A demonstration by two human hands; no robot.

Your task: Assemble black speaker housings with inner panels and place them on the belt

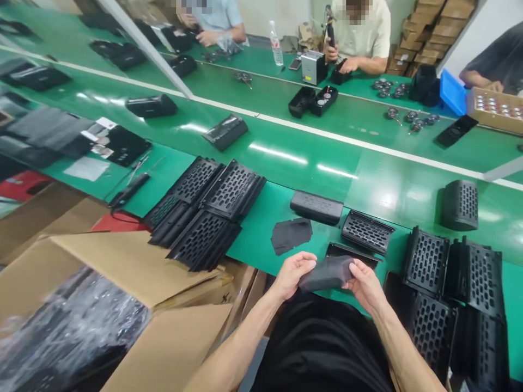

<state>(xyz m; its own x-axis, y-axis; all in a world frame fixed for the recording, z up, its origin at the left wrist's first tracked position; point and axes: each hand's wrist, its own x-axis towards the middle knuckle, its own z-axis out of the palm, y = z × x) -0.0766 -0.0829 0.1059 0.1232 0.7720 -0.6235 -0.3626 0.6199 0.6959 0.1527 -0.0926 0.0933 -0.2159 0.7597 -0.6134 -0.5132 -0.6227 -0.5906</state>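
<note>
A thin, dark, slightly see-through mesh sheet (327,274) is stretched between my two hands, just over the table's near edge. My left hand (292,274) pinches its left end between thumb and fingers. At the other end, my right hand (365,282) grips the sheet's upper right corner. Partly behind the sheet lies a black plastic panel (347,253). A little farther back is a slotted black grille panel (368,232). Flat on the green table, left of these, lies a small pile of dark mesh sheets (291,235). Behind that pile rests a rounded black housing (316,206).
Stacks of slotted panels stand at left (200,212) and right (429,261). An open cardboard box (192,321) with plastic-wrapped parts is at lower left. Black housings (226,131) lie along the green conveyor (286,149). Co-workers sit across it, one holding a power screwdriver (330,34).
</note>
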